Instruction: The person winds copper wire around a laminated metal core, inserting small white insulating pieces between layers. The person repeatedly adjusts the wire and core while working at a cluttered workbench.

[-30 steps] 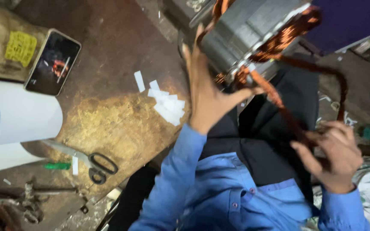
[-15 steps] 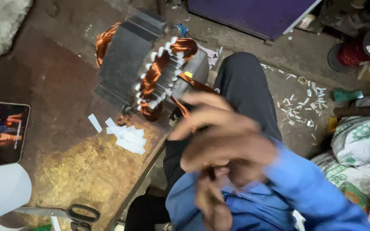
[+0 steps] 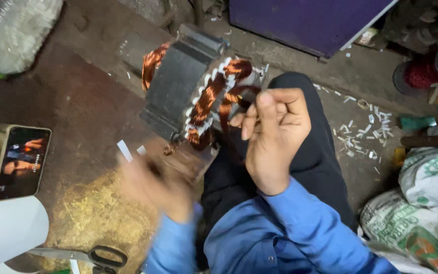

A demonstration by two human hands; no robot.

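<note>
Two hands of mine are at work over the worn brown workbench (image 3: 77, 111). The grey motor stator (image 3: 178, 86) with copper windings sits tilted at the bench's right edge, against my knee. My right hand (image 3: 275, 137) has its fingers curled together, pinching a copper coil (image 3: 229, 104). My left hand (image 3: 153, 185) is blurred; I cannot tell its grip. Black-handled scissors (image 3: 102, 256) lie at the near edge.

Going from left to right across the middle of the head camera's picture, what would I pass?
Phone → blurred left hand → motor stator with copper windings → right hand → scattered white paper scraps → printed sack.
</note>
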